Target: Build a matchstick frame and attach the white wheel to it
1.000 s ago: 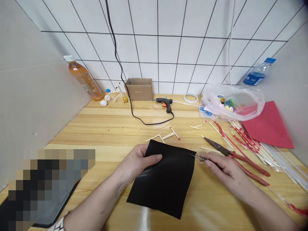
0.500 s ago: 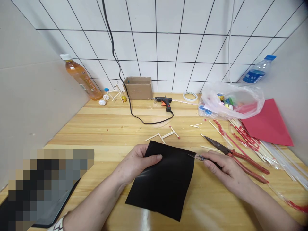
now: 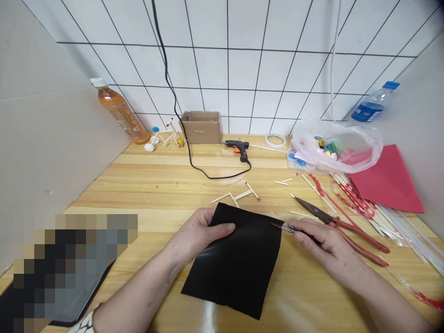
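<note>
A black sheet (image 3: 239,263), smooth and slightly glossy, is held up above the wooden table. My left hand (image 3: 204,231) pinches its upper left part, thumb on top and fingers underneath. In my right hand (image 3: 322,240) is a small pair of scissors (image 3: 287,227), its blades at the sheet's upper right edge, with one blade showing over the sheet. The fingers hide most of the handles. Just beyond the sheet lies a joined frame of thin sticks (image 3: 239,195) with red tips.
Long-bladed shears (image 3: 319,212) with red handles lie right of my right hand. Behind are a glue gun (image 3: 239,147), its cord, a cardboard box (image 3: 203,127), a tape roll (image 3: 275,140) and a plastic bag (image 3: 305,143). Red sheets (image 3: 391,185) and wrapped sticks (image 3: 360,199) lie right; a tablet-like device (image 3: 83,296) lies left.
Hands, scissors and black sheet keep almost the same pose. The whole view has shifted very slightly.
</note>
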`<state>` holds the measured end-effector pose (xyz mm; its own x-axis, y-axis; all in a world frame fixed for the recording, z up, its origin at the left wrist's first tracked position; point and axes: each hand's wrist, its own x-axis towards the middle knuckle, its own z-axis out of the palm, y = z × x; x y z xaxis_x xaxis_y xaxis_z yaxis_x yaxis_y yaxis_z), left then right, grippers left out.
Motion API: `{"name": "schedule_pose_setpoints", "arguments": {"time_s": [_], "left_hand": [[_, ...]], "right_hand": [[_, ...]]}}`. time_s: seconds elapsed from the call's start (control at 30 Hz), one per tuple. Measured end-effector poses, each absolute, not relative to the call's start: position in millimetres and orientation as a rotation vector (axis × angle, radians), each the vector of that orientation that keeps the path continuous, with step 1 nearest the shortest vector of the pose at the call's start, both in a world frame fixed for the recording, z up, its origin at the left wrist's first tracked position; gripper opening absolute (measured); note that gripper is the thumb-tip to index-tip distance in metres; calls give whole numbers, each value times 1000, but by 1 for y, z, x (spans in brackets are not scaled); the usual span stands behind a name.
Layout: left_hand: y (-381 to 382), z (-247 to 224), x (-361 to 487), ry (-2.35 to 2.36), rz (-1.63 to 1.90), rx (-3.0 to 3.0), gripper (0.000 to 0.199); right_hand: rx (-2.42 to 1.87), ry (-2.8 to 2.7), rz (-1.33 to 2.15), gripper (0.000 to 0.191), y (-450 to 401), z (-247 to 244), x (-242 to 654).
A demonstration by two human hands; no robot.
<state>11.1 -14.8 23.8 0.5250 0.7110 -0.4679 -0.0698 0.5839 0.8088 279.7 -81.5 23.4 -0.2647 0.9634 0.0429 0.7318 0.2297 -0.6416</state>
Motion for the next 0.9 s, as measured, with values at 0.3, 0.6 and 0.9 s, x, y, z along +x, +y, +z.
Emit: {"name": "schedule_pose_setpoints", "arguments": {"time_s": [0.3, 0.6, 0.9], "left_hand": [[-13, 22, 11, 894, 531, 794, 22], [-12, 20, 12, 875, 529, 777, 31], [-11, 19, 11, 835, 537, 774, 31]], "right_hand": [[-1565, -2054, 710, 28, -83, 23, 280], [-1590, -2081, 647, 23, -83, 21, 281], [-1577, -2101, 664, 23, -82, 23, 280]]}}
